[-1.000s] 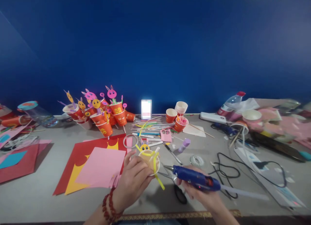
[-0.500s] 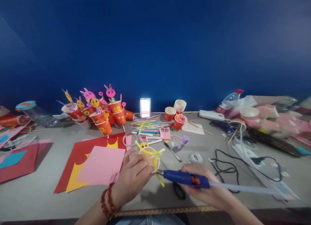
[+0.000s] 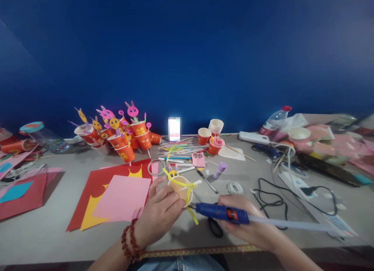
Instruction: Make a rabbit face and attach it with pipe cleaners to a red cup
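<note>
My left hand (image 3: 163, 206) is closed around a paper cup (image 3: 180, 188), whose open mouth faces me. Yellow pipe cleaner strips (image 3: 189, 191) cross the cup's mouth and hang past its rim. A yellow paper face with ears (image 3: 173, 172) shows just beyond the far rim. In my right hand (image 3: 244, 216) is a blue hot glue gun (image 3: 220, 213), its nozzle at the cup's near right rim by the yellow strip. Whether the nozzle touches the strip I cannot tell. A long translucent glue stick (image 3: 288, 223) sticks out of the gun's back end.
Red cups with paper animal faces (image 3: 124, 152) cluster at the back left. Layered pink paper (image 3: 124, 197) lies left of my hands. A purple glue stick tube (image 3: 219, 170), a roll of tape (image 3: 234, 188), black cable (image 3: 274, 202) and scissors handle (image 3: 215, 227) lie at the right.
The glue gun has shifted slightly left, its nozzle staying at the cup's rim. My left hand and the cup have barely moved.
</note>
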A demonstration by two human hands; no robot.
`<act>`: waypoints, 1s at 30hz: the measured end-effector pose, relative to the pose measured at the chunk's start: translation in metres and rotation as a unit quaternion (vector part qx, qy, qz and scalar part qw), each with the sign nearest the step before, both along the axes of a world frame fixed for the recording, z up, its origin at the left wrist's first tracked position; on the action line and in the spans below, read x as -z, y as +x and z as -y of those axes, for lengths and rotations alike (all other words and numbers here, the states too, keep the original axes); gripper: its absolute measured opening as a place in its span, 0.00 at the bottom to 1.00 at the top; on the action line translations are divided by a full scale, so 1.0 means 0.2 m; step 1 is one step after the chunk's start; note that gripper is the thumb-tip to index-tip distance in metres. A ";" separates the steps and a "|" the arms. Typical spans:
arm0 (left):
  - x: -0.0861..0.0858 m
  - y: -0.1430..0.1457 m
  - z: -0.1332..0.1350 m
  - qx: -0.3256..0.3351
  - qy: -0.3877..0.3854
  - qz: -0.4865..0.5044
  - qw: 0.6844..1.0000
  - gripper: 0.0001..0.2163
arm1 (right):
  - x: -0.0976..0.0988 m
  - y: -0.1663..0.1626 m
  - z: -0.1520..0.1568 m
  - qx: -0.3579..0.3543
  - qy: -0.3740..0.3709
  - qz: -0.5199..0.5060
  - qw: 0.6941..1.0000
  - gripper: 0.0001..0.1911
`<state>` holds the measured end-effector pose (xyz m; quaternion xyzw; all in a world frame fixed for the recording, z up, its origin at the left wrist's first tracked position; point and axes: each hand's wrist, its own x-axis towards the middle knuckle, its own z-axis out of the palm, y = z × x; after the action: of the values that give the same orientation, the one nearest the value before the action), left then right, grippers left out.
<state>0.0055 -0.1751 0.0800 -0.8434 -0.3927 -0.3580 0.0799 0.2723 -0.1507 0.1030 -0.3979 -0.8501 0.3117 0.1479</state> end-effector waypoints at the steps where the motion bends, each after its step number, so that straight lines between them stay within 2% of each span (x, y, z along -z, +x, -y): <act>1: 0.00 0.00 0.00 0.000 0.000 -0.001 1.000 0.09 | 0.00 0.00 0.00 0.002 0.001 0.001 1.000 0.10; 15: 0.00 0.01 0.00 -0.002 0.002 -0.006 1.000 0.07 | 0.04 0.02 0.00 0.007 0.019 0.013 1.000 0.10; 30: 0.00 0.01 0.00 -0.003 0.015 0.002 1.000 0.09 | -0.01 0.02 0.01 0.014 0.015 0.026 0.999 0.12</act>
<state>0.0067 -0.1751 0.0796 -0.8401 -0.3903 -0.3651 0.0930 0.2755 -0.1530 0.1048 -0.4157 -0.8524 0.2866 0.1357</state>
